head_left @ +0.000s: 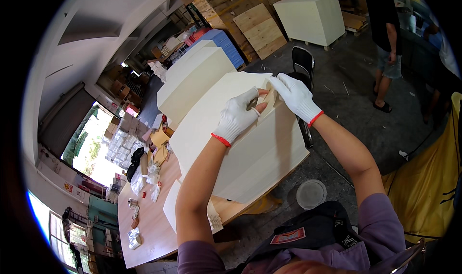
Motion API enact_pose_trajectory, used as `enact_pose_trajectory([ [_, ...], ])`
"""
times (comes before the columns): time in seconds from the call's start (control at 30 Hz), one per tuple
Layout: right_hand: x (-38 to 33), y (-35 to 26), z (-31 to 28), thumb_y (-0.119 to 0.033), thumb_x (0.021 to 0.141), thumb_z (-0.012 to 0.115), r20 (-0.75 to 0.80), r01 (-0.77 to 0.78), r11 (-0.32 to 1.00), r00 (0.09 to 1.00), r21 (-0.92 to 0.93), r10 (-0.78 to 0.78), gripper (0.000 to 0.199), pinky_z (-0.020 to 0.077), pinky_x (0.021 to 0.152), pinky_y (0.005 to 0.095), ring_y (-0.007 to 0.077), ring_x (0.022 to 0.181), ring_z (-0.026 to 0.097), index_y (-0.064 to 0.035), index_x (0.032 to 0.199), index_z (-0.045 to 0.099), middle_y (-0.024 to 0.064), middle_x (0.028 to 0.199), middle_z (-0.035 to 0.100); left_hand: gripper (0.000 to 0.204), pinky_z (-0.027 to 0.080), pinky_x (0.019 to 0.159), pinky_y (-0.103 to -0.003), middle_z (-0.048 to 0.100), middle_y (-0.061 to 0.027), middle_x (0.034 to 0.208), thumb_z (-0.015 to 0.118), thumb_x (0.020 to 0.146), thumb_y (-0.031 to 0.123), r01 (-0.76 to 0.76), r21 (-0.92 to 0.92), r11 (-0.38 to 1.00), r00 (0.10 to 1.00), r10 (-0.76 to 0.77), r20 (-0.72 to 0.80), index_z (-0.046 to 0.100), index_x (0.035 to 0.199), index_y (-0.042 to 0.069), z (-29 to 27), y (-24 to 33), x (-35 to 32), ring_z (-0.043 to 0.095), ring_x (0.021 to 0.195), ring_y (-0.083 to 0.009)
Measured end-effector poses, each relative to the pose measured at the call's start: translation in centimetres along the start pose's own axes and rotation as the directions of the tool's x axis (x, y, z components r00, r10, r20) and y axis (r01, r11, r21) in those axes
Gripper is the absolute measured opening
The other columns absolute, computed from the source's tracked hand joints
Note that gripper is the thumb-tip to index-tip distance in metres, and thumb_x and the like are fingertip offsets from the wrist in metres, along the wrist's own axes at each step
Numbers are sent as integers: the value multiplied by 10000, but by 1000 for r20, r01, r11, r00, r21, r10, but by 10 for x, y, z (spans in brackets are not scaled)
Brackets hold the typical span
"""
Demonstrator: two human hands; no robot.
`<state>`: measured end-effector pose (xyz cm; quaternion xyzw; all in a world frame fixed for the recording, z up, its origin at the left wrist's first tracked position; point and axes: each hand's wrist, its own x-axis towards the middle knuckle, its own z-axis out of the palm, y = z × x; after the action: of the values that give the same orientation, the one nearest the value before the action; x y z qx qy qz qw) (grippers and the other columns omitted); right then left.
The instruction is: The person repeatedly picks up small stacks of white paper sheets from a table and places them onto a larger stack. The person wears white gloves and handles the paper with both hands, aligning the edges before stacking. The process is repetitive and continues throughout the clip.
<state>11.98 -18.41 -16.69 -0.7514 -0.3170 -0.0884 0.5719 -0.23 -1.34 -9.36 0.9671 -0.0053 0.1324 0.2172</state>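
A tall stack of cream paper sheets (211, 125) stands on a wooden table in front of me. My left hand (237, 116), in a white knit glove with bare thumb and index tips, rests on the stack near its right-hand edge. Its thumb and index finger are spread apart and touch the sheets. Beside it, at the far right corner, my right hand (292, 98) in a white glove has its fingers together over the raised sheet edges. Between the hands a few sheets curl up. The right thumb is hidden.
More cream stacks (192, 84) stand beyond, by blue sheets (224, 45). Small items and gloves lie on the wooden table (161, 216) at left. A black chair (303, 62) is behind the stack, a round bin (311, 194) on the floor. A person (387, 38) stands far right.
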Motion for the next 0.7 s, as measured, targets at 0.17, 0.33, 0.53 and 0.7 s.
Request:
enact_pose_trajectory([
  [0.17,-2,-6,-3,-569,1101,469,13,-25,1000,1000,11,24,557,497,761,475,412,885,686,-50,1065,667,211,892,685,362,523,802,-343,655,-82,855,685,1019,221,-78,-41,996,996,76,-47,709,1377,169,3,-3,0,608,796,-180],
  [0.33,-3,-4,-1,-568,1095,484,-3,-13,1000,1000,4,13,550,493,747,470,398,853,682,-50,1045,661,205,871,678,342,540,827,-356,738,-113,974,627,1041,176,11,-36,999,1000,-11,-3,717,1371,171,-1,5,-1,657,841,-196],
  [0.53,-1,7,1,-569,1094,490,-20,0,1000,1000,31,1,553,477,718,464,387,795,653,-44,991,631,197,824,645,380,553,869,-374,769,-118,1046,747,979,287,75,19,997,994,-76,75,743,1345,183,-6,19,-3,708,915,-220],
  [0.7,0,6,3,-575,1095,484,-21,-3,1000,1000,9,3,564,469,709,465,388,775,638,-42,957,604,192,803,626,403,552,892,-374,770,-120,1046,773,961,323,6,41,999,1000,-6,18,749,1339,184,-1,4,-1,720,953,-236],
])
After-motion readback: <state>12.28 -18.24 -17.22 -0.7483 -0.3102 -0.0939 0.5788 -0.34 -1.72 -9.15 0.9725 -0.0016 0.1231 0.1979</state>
